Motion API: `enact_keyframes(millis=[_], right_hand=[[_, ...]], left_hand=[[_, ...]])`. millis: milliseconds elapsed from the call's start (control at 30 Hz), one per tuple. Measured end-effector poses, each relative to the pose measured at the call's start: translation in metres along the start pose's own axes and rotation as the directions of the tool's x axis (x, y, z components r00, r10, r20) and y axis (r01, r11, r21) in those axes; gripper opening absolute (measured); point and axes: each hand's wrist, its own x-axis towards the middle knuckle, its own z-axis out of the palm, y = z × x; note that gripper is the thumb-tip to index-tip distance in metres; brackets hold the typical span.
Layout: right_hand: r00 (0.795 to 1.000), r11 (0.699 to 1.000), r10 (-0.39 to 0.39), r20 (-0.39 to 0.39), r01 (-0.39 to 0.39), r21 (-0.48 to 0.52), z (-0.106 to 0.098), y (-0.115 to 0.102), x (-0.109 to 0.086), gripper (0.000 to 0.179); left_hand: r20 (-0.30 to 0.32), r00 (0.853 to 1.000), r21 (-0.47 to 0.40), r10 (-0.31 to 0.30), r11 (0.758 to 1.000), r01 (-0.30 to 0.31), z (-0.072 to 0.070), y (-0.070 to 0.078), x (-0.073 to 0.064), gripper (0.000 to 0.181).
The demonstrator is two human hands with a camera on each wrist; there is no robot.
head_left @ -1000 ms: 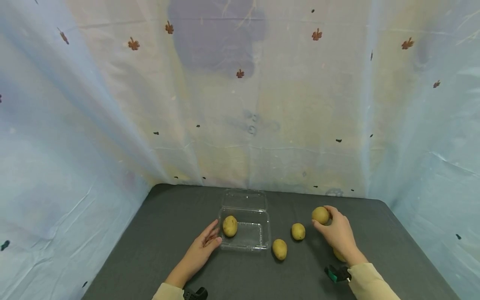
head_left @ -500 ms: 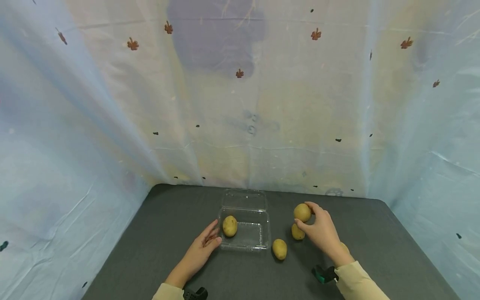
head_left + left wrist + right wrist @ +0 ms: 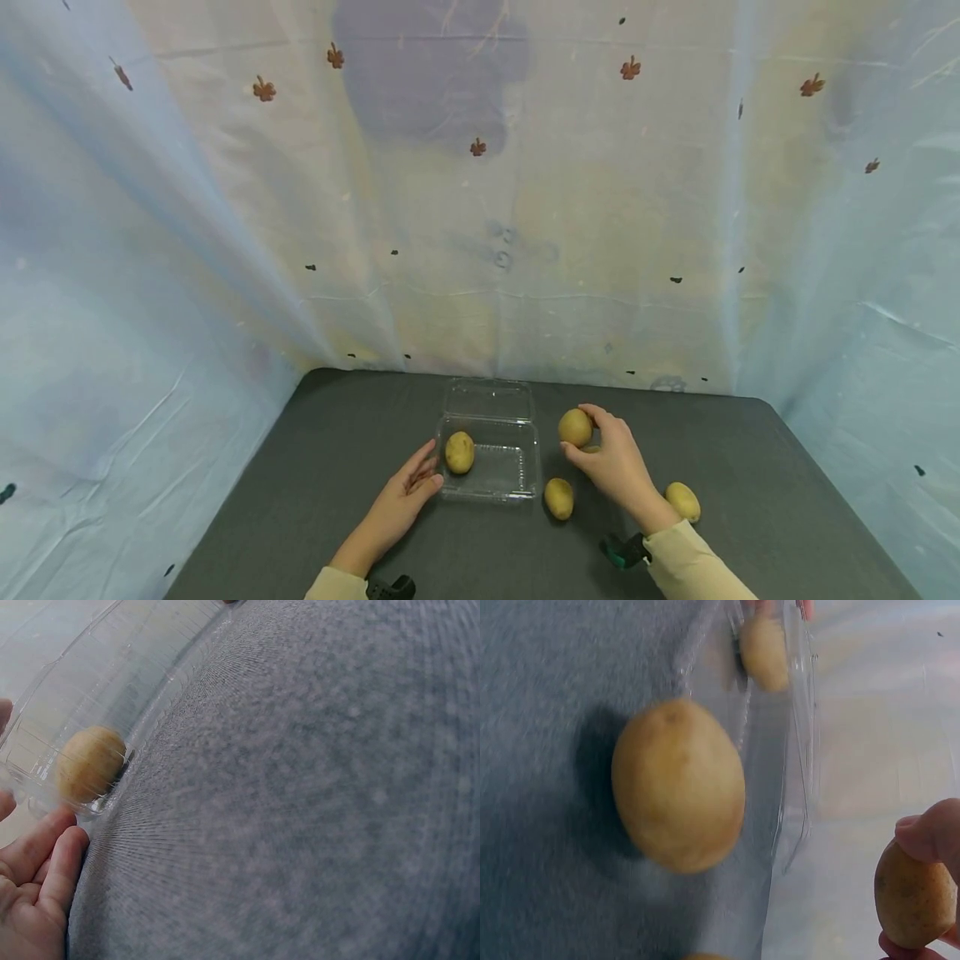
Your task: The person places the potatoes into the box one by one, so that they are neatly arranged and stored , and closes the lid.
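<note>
A clear plastic clamshell box [image 3: 498, 472] stands on the table with its lid folded back. One potato [image 3: 460, 452] lies in its left end. My left hand [image 3: 397, 505] is at the box's left side, and in the left wrist view the fingertips [image 3: 71, 840] are right at its wall. Just right of the box, my right hand [image 3: 617, 468] holds another potato [image 3: 575, 427] between thumb and fingers, raised over the table. Partly hidden behind that hand is a table potato [image 3: 592, 449]. Another potato [image 3: 558, 498] rests by the box's front right corner.
Further right on the dark grey table [image 3: 780, 500], beside the right forearm, lies one more potato [image 3: 683, 502]. A pale printed curtain [image 3: 600, 208] hangs behind the table and along both sides. Each wrist wears a black strap-on device [image 3: 624, 550].
My right hand has carried its potato leftward toward the box, passing over a table potato. The potato near the right forearm has come into full view. My left hand has stayed put.
</note>
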Motion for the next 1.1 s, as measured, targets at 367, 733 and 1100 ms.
enact_keyframes(millis=[367,733,1100], right_hand=[[1.0,1.0,-0.02,0.01,0.019,0.025,0.02,-0.013,0.003,0.066],[0.998,0.997,-0.045,0.043,0.042,0.064,0.041,-0.027,0.001,0.068],[0.984,0.994,-0.095,0.149,0.086,0.069,0.066,-0.038,0.001,0.067]], left_hand=[[-0.015,1.0,0.012,-0.007,1.0,0.007,0.002,0.001,0.0,0.062],[-0.007,1.0,0.009,0.002,1.0,-0.002,0.001,0.002,-0.001,0.062],[-0.009,1.0,0.009,0.019,1.0,-0.019,0.0,-0.002,0.001,0.062]])
